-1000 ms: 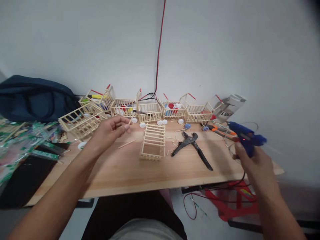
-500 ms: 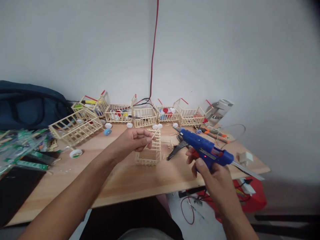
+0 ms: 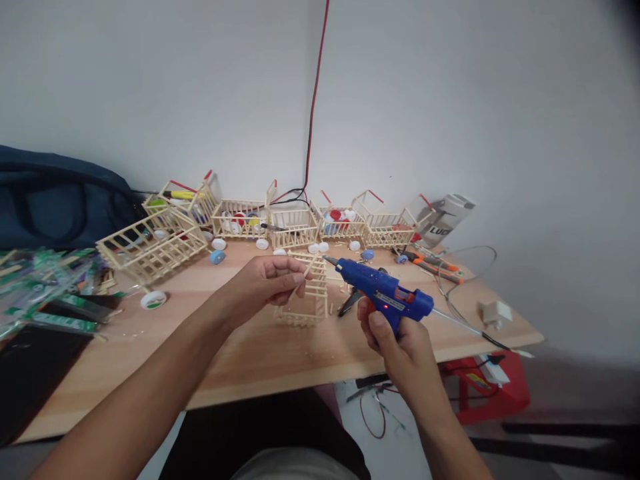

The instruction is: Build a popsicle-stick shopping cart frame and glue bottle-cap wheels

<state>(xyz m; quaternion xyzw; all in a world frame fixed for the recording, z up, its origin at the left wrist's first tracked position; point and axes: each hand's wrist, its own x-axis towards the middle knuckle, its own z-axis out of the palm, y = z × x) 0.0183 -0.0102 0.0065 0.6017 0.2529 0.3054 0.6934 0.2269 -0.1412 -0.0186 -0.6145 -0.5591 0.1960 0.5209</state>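
Pinched between the thumb and fingers of my left hand (image 3: 277, 280) is a thin wooden stick (image 3: 303, 275), tilted up to the right. My right hand (image 3: 395, 340) grips a blue glue gun (image 3: 383, 287) by its handle, and a red light glows on its side. The gun's nozzle points left, close to the stick's upper end; I cannot tell whether they touch. Below and behind my left hand, a small wooden-stick frame (image 3: 320, 291) rests on the table, partly hidden by my fingers.
Several small stick-built carts (image 3: 293, 233) line the wall. A larger one (image 3: 155, 250) leans at left beside a white bottle cap (image 3: 153, 300). Plastic-wrapped sticks (image 3: 45, 293) and a dark bag (image 3: 60, 207) lie left. Orange-handled pliers (image 3: 433, 265) and a white adapter (image 3: 496, 313) are right.
My right hand has brought the glue gun leftward, so its nozzle is now nearer the stick. My left hand keeps its pinch on the stick. The view has shifted slightly.
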